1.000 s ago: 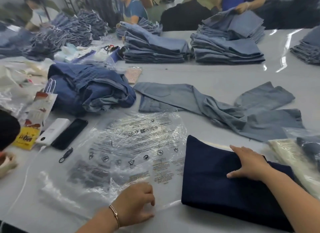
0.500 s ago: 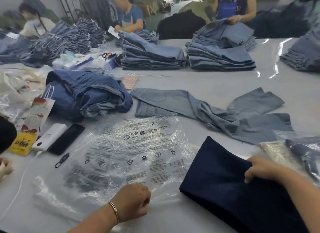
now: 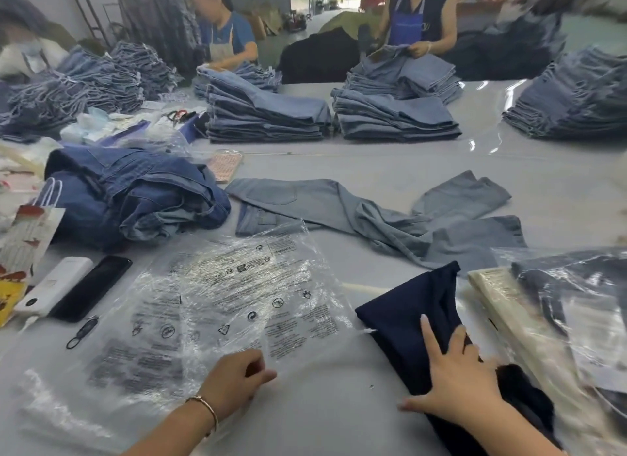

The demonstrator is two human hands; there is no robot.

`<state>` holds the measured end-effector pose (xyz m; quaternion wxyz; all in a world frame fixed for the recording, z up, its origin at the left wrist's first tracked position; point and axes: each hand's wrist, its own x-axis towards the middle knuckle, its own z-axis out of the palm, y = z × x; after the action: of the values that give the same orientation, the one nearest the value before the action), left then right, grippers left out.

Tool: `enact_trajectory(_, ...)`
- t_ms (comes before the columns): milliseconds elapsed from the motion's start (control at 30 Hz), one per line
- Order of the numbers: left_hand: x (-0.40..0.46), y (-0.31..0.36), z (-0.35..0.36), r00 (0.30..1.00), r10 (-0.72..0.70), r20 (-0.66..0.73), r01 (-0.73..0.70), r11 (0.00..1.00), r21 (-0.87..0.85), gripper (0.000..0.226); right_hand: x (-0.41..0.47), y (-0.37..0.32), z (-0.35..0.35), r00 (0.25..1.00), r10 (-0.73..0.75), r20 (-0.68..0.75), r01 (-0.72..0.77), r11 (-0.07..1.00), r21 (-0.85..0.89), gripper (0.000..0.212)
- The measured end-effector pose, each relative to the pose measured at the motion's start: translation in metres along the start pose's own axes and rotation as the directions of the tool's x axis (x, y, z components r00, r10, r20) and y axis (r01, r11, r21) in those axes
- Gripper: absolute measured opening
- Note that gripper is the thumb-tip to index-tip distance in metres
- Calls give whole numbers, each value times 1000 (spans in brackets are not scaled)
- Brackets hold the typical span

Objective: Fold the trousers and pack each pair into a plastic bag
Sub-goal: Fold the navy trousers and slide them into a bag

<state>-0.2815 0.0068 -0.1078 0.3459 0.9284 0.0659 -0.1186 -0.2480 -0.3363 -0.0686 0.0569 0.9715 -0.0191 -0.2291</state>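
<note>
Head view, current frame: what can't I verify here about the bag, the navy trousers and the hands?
- Plastic bag: whether its mouth is open; glare and wrinkles hide it, and the left hand covers the near edge.
- Navy trousers: near end cut off by the bottom edge and the right hand.
- Bag print: too small to read.
- Packed bags: contents blurred.

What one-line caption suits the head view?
Left hand pinches plastic bag; right hand rests on folded navy trousers.

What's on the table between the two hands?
Nothing: in the head view, only bare table lies between the left hand, pinching the plastic bag, and the right hand, on the dark trousers.
</note>
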Motion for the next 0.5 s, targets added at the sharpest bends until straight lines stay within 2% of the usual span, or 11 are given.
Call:
enact_trajectory(133, -3, 1, 3, 1000, -1, 16, 2, 999, -42, 29, 5, -12, 5, 999, 41, 29, -39, 998, -57, 142)
enact_trajectory(267, -5, 3, -4, 1000, -14, 19, 15, 1000, -27, 18, 23, 9, -2, 997, 75, -22, -71, 988, 140, 109)
enact_trajectory(367, -10, 7, -7, 987, -5, 163, 26, 992, -122, 11, 27, 30, -14, 985, 46, -166, -12, 979, 204, 90)
enact_trajectory(433, -10, 10, -5, 961, 25, 275, -22, 1000, -12, 12, 28, 46, -27, 981, 67, -183, 0, 939, 343, 83)
enact_trajectory(500, -12, 14, 0, 934, 46, 355, -102, 985, 140, 1, 24, 57, -43, 973, 45, -226, 83, 847, 524, 88)
